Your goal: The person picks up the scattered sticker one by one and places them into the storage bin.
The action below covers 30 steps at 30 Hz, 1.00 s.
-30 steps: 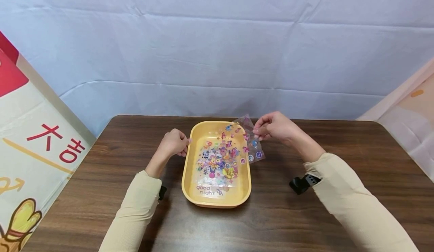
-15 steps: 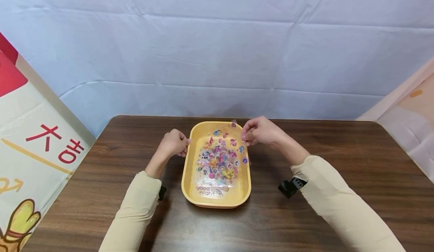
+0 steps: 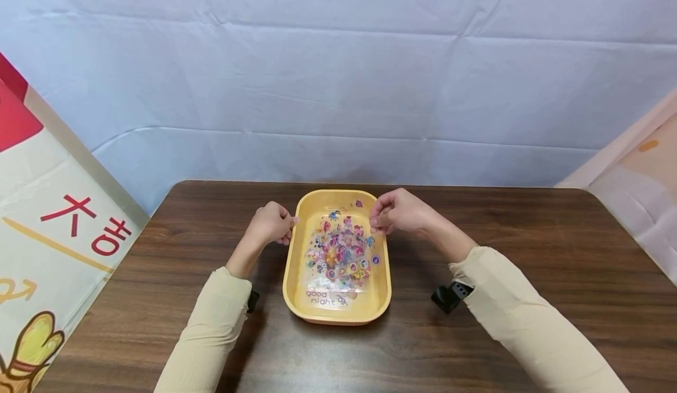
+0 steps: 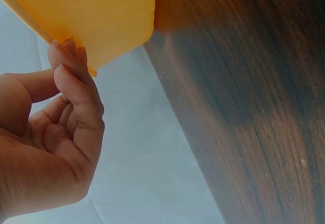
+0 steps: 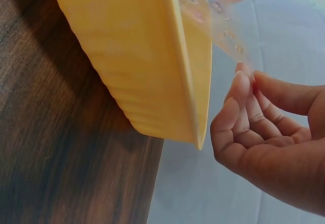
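Observation:
A yellow plastic tray (image 3: pixel 338 318) lies on the table with several clear sticker sheets in it, printed with small colourful figures and, on the lowest one, "good night". My left hand (image 3: pixel 271 224) pinches the tray's left rim between thumb and fingers, as the left wrist view also shows. At the right rim, my right hand (image 3: pixel 403 211) pinches the edge of a transparent sticker sheet (image 5: pixel 227 36). That sheet reaches over the rim into the tray. In the head view it overlaps the other sheets, so its outline is hard to make out.
The dark wooden table (image 3: pixel 476 334) surrounds the tray, its far edge against a pale cloth backdrop (image 3: pixel 338 87). At the left hangs a printed sheet (image 3: pixel 79 217) with red characters. Black wrist straps (image 3: pixel 449 296) show at both sleeves.
My right hand has moved left and slightly down, bringing the sticker sheet from beyond the right rim to over the tray. My left hand has stayed at the left rim.

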{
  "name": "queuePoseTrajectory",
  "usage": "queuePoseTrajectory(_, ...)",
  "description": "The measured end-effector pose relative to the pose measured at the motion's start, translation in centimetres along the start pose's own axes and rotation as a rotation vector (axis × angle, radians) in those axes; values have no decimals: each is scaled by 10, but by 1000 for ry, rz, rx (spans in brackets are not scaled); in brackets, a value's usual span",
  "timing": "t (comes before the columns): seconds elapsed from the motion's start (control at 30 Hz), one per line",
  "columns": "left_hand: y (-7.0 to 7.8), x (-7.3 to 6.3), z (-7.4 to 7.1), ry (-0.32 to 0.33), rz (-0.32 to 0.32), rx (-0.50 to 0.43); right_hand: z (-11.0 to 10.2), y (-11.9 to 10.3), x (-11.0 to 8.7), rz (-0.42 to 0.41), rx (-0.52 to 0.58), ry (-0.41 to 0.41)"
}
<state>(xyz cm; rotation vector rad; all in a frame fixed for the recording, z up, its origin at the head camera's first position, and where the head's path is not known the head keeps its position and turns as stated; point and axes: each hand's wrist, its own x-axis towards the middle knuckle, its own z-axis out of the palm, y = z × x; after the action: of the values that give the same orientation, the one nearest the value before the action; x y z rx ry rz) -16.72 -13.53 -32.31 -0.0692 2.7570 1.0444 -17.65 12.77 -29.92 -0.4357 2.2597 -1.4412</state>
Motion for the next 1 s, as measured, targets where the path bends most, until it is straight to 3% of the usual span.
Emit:
queuePoseTrajectory(0.63, 0, 2, -2, -11, -7, 6, -9, 8, -3, -15, 13, -14)
queuePoseTrajectory(1.0, -4, 4, -6, -33, -26, -10, -34, 17, -16, -2, 33, 72)
